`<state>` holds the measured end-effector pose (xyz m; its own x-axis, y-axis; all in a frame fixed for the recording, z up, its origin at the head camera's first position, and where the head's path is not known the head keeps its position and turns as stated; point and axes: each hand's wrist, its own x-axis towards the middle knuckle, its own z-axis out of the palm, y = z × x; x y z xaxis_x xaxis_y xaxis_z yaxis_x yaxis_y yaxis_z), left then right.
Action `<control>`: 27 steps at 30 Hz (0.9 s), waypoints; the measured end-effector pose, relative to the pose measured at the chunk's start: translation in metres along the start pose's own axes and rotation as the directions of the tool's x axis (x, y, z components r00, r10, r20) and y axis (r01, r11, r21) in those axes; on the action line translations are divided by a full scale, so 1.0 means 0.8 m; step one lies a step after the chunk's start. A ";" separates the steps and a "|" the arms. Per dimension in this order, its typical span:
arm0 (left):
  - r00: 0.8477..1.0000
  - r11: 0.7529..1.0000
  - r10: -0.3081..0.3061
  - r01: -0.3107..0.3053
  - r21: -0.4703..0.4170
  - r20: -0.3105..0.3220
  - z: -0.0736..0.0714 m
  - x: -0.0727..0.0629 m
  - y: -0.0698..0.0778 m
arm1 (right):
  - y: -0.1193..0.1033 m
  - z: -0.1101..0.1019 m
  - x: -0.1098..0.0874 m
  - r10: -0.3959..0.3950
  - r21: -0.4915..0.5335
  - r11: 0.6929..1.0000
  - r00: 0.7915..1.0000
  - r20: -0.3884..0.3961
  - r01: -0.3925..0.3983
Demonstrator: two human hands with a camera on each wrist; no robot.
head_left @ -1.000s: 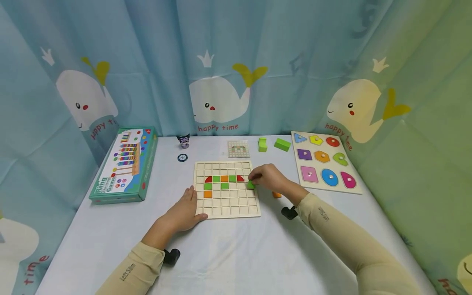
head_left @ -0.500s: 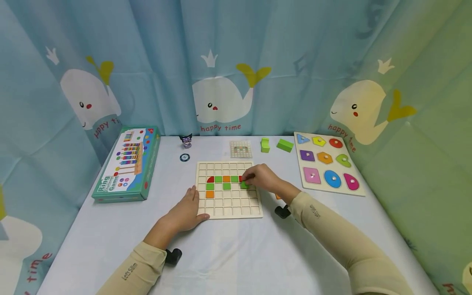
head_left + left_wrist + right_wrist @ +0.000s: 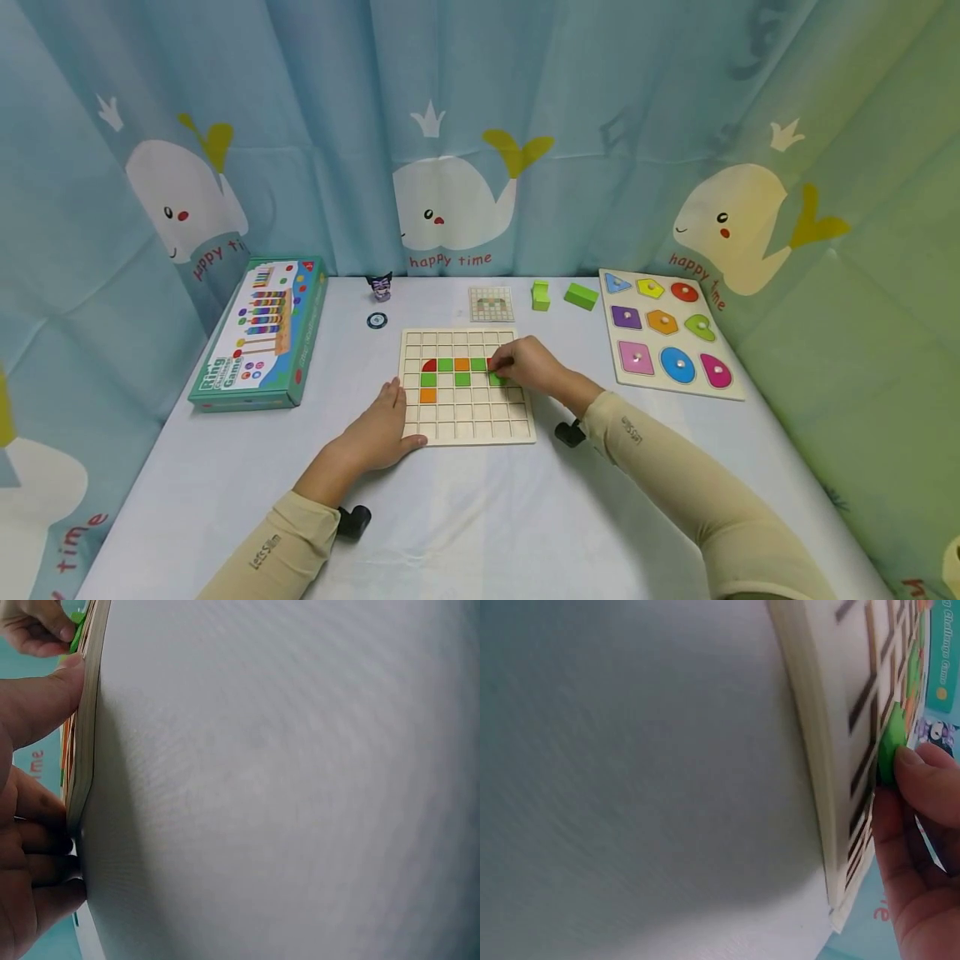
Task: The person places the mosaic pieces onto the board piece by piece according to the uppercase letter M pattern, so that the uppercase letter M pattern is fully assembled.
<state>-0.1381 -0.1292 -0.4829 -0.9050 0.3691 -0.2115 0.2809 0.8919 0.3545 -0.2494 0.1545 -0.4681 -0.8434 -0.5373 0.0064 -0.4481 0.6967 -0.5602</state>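
Note:
A pale wooden grid board [image 3: 468, 431] lies in the middle of the table in the head view. My right hand [image 3: 529, 364] pinches a small green tile [image 3: 889, 742] between thumb and fingers, low over the board's grid at its right side. The hand partly covers a red tile there. Along the board's left edge rests my left hand [image 3: 377, 433], fingers extended, thumb at the near corner. Set in the grid are a red rounded tile [image 3: 430, 365], several green tiles [image 3: 462, 379] and orange tiles [image 3: 428, 396], forming a row with pieces below it.
Behind the board lie a pattern card [image 3: 491, 305] and two green block groups [image 3: 541, 296]. A shape puzzle [image 3: 663, 333] is at right, a boxed ring game [image 3: 258, 333] at left. A small figurine [image 3: 380, 287] and a round disc [image 3: 377, 321] stand between.
My right hand has carried the green tile left from the board's right edge to below the red tile at the row's right end. My left hand stays at the board's edge.

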 end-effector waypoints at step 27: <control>1.000 1.000 0.020 -0.020 -0.024 0.004 -0.003 -0.006 0.001 | 0.030 -0.052 -0.071 0.131 0.039 0.991 0.989 -0.062 -0.129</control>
<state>-0.1338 -0.1307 -0.4795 -0.8981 0.3877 -0.2076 0.2912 0.8780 0.3800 -0.2244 0.2215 -0.4470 -0.9118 -0.4102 -0.0156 -0.3233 0.7410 -0.5885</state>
